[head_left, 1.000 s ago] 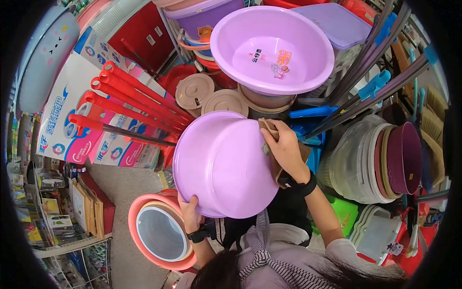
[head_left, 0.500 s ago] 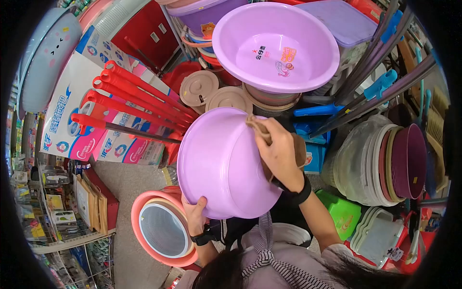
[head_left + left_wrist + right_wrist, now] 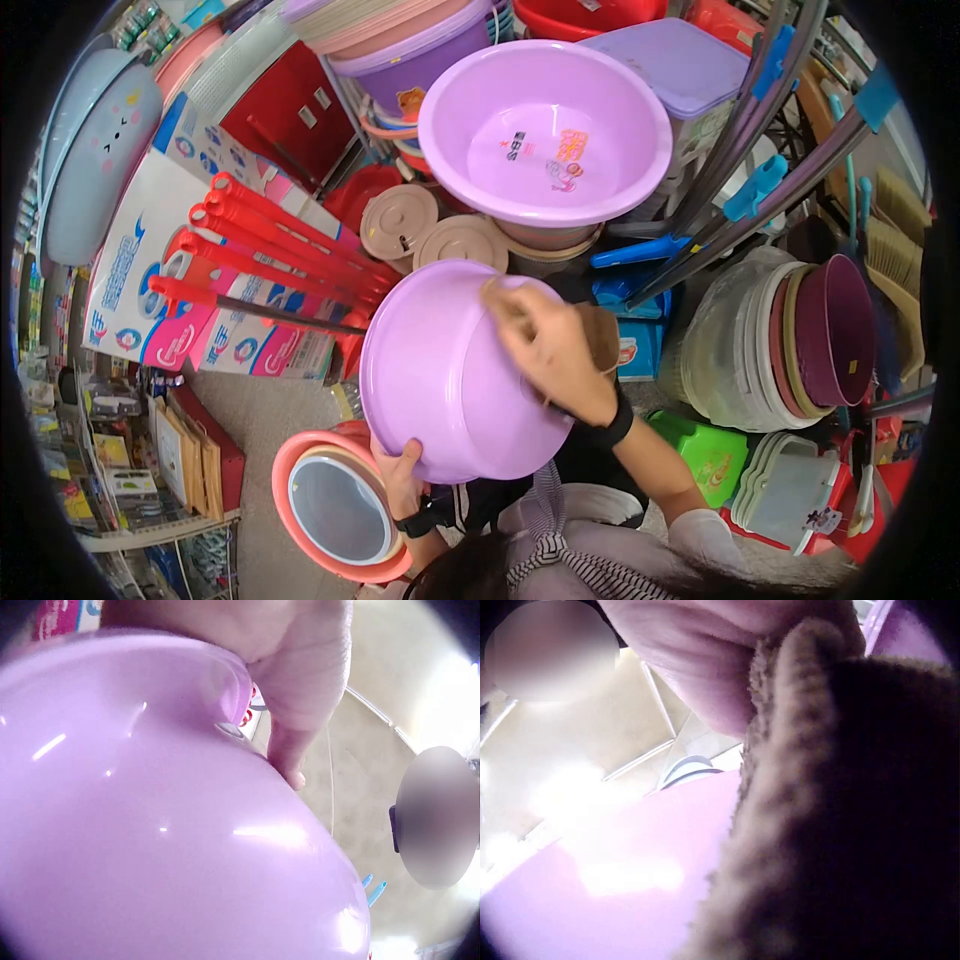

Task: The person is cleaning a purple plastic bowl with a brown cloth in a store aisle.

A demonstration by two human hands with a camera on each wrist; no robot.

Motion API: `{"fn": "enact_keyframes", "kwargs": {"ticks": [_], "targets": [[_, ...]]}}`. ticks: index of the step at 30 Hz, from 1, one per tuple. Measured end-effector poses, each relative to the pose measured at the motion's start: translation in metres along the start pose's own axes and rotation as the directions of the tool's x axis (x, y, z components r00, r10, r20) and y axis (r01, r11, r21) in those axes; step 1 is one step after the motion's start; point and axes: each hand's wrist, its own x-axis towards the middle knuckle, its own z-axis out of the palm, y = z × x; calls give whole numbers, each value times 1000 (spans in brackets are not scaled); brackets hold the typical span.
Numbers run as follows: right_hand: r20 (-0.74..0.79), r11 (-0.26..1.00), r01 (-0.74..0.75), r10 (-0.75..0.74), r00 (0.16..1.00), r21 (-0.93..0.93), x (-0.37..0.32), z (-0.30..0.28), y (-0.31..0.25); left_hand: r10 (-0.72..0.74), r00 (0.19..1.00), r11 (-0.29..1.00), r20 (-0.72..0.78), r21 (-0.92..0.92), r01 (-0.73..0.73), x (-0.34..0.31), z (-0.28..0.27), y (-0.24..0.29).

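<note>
A glossy light-purple basin is held tilted in front of the person, its smooth outer side facing up. My left hand grips its rim at the lower left. In the left wrist view the thumb lies along the outside while the other fingers are hidden behind the rim. My right hand, blurred, holds a brown fuzzy cloth against the basin's upper right side. The cloth's thick edge fills much of the right wrist view.
Another purple basin with printed characters stands on a stack ahead. Red-handled poles lean at left before cardboard boxes. Nested buckets stand at right, a green box below them. A pink basin sits on the floor.
My right hand has slid the cloth leftward and lower across the basin's outside. The left hand keeps its grip on the rim. The head view has shifted slightly.
</note>
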Motion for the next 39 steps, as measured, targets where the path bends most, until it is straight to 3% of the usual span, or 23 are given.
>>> {"fn": "enact_keyframes", "kwargs": {"ticks": [2, 6, 8, 9, 10, 12, 14, 15, 18, 19, 22, 25, 26, 28, 29, 32, 33, 36, 38, 39], "targets": [[-29, 976, 217, -217, 976, 12, -16, 12, -12, 2, 1000, 999, -22, 51, -1, -1, 0, -1], [7, 978, 207, -207, 978, 30, -14, 9, -10, 28, 999, 996, -38, 80, -25, -2, 3, -5], [-93, 990, 103, -112, 989, -98, -2, 1, 6, 29, 999, 997, -18, 67, -28, -1, 4, -4], [-141, 996, 72, -80, 987, -60, 5, -2, 14, 26, 1000, 997, 6, 66, -27, -2, 5, -4], [-192, 979, 155, -179, 965, -131, 13, -4, 20, 15, 1000, 999, -7, 51, -15, -3, 10, -1], [-184, 963, 191, -226, 957, -188, 10, -4, 14, 31, 1000, 997, 4, 68, -32, -2, 19, 6], [-49, 999, 24, -25, 998, -24, -12, 4, -12, 10, 1000, 997, 0, 74, -10, -3, 14, 2], [-52, 977, 206, -209, 977, -59, -21, 13, -10, 15, 1000, 998, -14, 58, -15, -4, 10, -1], [-15, 967, 251, -250, 968, 41, -30, 15, -9, 11, 1000, 998, -23, 64, -10, -10, 0, -3], [-22, 961, 272, -273, 962, -46, -27, 12, 2, 5, 1000, 999, -15, 42, -4, -11, 0, -3], [-130, 984, 107, -126, 983, -144, -9, -8, 18, -20, 1000, 999, 9, 43, 19, -13, -8, -6], [-196, 995, 86, -74, 978, 50, 0, -6, 33, 10, 1000, 999, -26, 45, -9, -12, -11, -11], [-170, 987, 128, -143, 975, -94, -6, -7, 28, 8, 1000, 999, -22, 47, -7, -10, -8, -10], [-52, 992, 75, -70, 996, 97, -17, 6, 5, 25, 1000, 999, -11, 45, -24, -10, -4, -7], [-63, 975, 218, -216, 974, 38, -22, 12, -1, 23, 1000, 999, -13, 50, -23, -10, -4, -8], [-82, 968, 244, -239, 968, 53, -19, 13, 1, 28, 999, 998, -42, 66, -25, -11, -8, -8], [-109, 985, 170, -170, 979, -8, -16, 13, 16, 22, 999, 998, -43, 67, -19, -12, -8, -8], [-247, 984, 172, -180, 952, -53, 1, 1, 36, 20, 999, 998, -38, 57, -17, -12, -10, -10], [-239, 984, 168, -179, 954, -63, -1, 1, 27, -5, 999, 999, 32, 50, 3, -10, -21, -15], [-215, 992, 119, -108, 971, 40, -5, 5, 19, -6, 999, 999, 32, 49, 4, -11, -17, -14]]}}
